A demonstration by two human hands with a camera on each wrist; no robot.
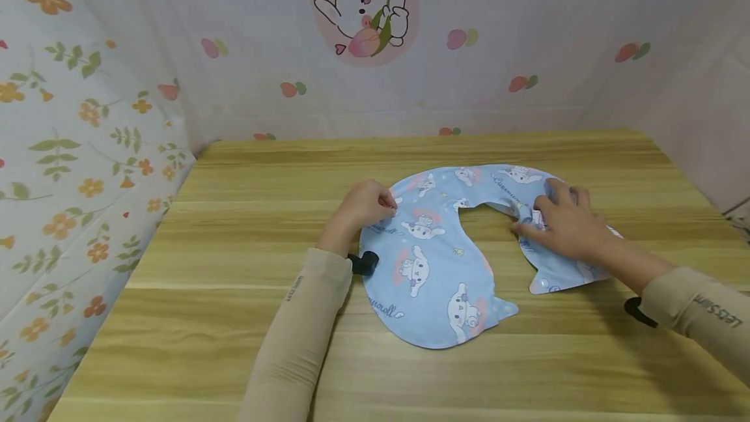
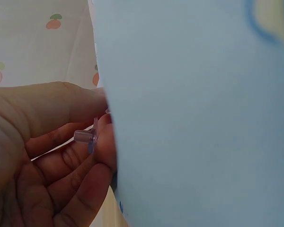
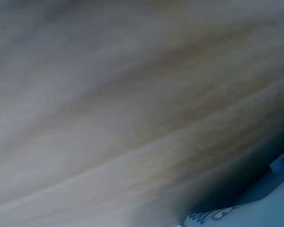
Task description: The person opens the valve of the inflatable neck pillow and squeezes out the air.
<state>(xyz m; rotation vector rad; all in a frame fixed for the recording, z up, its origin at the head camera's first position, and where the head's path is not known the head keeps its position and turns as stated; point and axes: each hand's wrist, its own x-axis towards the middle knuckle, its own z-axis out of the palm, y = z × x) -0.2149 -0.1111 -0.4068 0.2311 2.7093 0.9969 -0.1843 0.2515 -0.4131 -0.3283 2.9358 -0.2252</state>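
Observation:
A light blue, U-shaped inflatable neck pillow (image 1: 433, 239) printed with white long-eared cartoon characters lies on the table, looking fairly flat. My left hand (image 1: 369, 204) is at its left outer edge. In the left wrist view, the thumb and fingers (image 2: 102, 146) pinch a small clear plastic air valve (image 2: 85, 137) beside the pillow's edge, the fingertips partly hidden behind the blue sheet. Across the pillow's right arm, my right hand (image 1: 568, 223) grips with bent fingers, thumb at the inner edge. The right wrist view catches only a pillow corner (image 3: 255, 213), not the hand.
The wood-grain table (image 1: 234, 266) extends around the pillow. Behind it hangs a pale curtain (image 1: 246, 83) with a rabbit and fruit print, and a flowered cloth (image 1: 88, 181) covers the left side. Black wrist straps (image 1: 366, 263) show near both beige sleeves (image 1: 293, 337).

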